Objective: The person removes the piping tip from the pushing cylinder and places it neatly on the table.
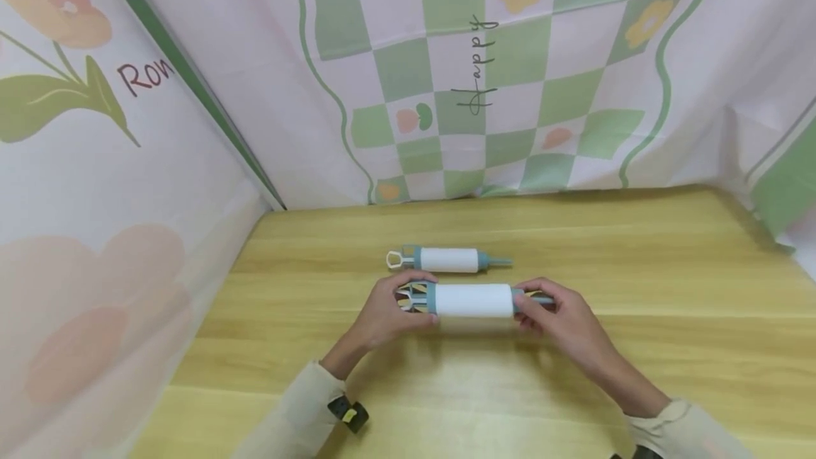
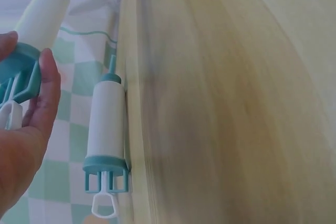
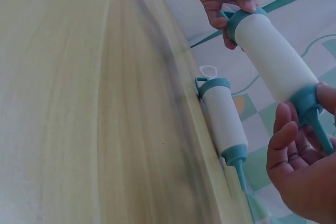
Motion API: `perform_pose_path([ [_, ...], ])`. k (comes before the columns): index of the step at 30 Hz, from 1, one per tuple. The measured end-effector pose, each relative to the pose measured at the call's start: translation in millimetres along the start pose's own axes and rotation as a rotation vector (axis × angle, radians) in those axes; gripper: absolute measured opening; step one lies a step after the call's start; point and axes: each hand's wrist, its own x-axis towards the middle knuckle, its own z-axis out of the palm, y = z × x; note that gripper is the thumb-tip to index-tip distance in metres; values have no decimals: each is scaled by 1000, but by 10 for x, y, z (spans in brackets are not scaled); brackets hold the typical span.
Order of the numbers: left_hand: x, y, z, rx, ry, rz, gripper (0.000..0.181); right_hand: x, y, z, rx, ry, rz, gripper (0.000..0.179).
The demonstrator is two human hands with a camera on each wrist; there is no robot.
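Both hands hold a hand pump (image 1: 473, 300) level between them, raised over the table. It has a thick white barrel, teal end caps and a thin teal nozzle. My left hand (image 1: 381, 312) grips its handle end, thumb and fingers on the teal collar, with the white pull handle (image 2: 11, 115) inside the grasp. At the other end my right hand (image 1: 569, 321) pinches the teal nozzle cap (image 3: 305, 100); the nozzle points right. Just beyond lies a second, similar pump (image 1: 449, 260) on its side, its white ring handle (image 1: 394, 258) at the left.
The wood-grain table (image 1: 676, 253) reaches back to a hanging cloth (image 1: 459, 55) with green checks and flowers. Another printed cloth (image 1: 127, 183) hangs along the left side. A dark wrist strap (image 1: 348, 414) sits at the left sleeve.
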Motion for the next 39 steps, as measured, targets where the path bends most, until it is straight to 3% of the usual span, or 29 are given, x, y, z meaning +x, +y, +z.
perform_pose_path([
  [6, 30, 35, 24, 37, 19, 5, 47, -20, 81, 32, -12, 37, -83, 26],
  [14, 7, 35, 68, -43, 34, -74, 42, -55, 146, 70, 14, 67, -175, 21],
  [19, -9, 37, 56, -32, 35, -74, 41, -54, 136, 73, 8, 71, -219, 23],
  [24, -6, 37, 27, -10, 22, -34, 42, -44, 140, 60, -24, 61, -221, 28],
  [30, -21, 7, 11, -33, 31, -21, 44, -51, 119, 20, -110, 65, -163, 49],
  [39, -47, -38, -5, -77, 27, -55, 47, -3, 88, -35, -104, 26, -67, 34],
])
